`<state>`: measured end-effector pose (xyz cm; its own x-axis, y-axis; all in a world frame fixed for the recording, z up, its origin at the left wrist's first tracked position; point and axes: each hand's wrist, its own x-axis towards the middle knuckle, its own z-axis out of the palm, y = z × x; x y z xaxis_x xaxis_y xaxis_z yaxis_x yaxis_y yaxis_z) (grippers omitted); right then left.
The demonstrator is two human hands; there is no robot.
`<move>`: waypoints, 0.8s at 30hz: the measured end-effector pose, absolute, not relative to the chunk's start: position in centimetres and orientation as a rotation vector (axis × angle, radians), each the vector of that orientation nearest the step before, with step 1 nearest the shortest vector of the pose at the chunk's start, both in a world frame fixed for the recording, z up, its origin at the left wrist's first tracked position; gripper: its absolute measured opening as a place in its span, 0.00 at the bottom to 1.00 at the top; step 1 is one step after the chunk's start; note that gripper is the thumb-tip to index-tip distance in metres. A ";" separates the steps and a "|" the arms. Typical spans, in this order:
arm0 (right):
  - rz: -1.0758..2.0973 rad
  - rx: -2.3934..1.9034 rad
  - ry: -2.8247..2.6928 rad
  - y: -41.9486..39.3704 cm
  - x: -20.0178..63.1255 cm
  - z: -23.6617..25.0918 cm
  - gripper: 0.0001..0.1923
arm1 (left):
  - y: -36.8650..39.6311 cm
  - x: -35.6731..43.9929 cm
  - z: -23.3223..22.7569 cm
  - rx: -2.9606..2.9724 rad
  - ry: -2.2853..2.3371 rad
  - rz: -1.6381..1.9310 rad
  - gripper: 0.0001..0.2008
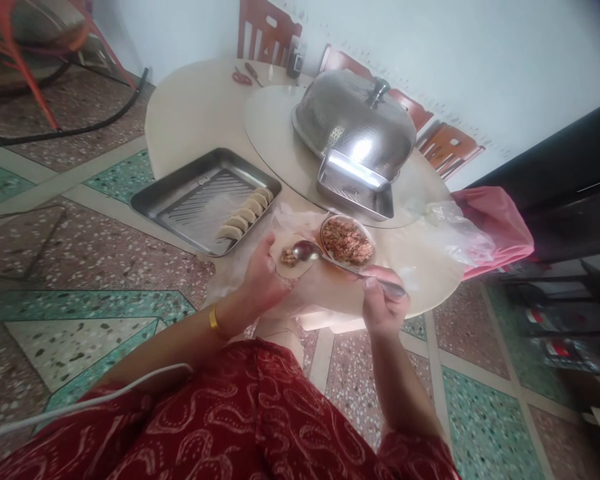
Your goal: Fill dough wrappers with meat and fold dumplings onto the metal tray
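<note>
**Spoon (307, 251) at the filling (287, 257) on my wrapper (296, 271)**

The round wrapper lies across my left hand (266, 280), palm spread and thumb standing apart, with the small heap of filling on it. My right hand (386, 301) is closed around the spoon's handle, its head just at the heap. Near it sits a bowl (322, 236) of mince (347, 239); leftward on the table (180, 100), a metal tray (183, 210) holds a row of dumplings (245, 217).

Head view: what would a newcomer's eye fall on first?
Probably the large, shiny metal dome at the table's far side. Then, at left, the row of dumplings along the tray's right side. Nearer, the right hand's grip holds a spoon by filling on a round wrapper.
</note>
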<state>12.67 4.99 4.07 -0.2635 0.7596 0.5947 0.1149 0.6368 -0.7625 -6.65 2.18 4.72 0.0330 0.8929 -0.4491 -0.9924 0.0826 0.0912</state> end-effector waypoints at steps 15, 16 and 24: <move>0.530 -0.462 -2.027 4.1 9.5 6.6 0.13 | 1.7 -7.6 5.2 -0.305 0.501 1.522 0.25; 0.505 -0.410 -2.051 4.0 9.4 6.4 0.14 | 1.8 -7.6 5.1 -0.319 0.494 1.534 0.24; 0.549 -0.411 -2.074 4.4 9.1 5.3 0.15 | 1.8 -8.1 5.0 -0.308 0.451 1.524 0.26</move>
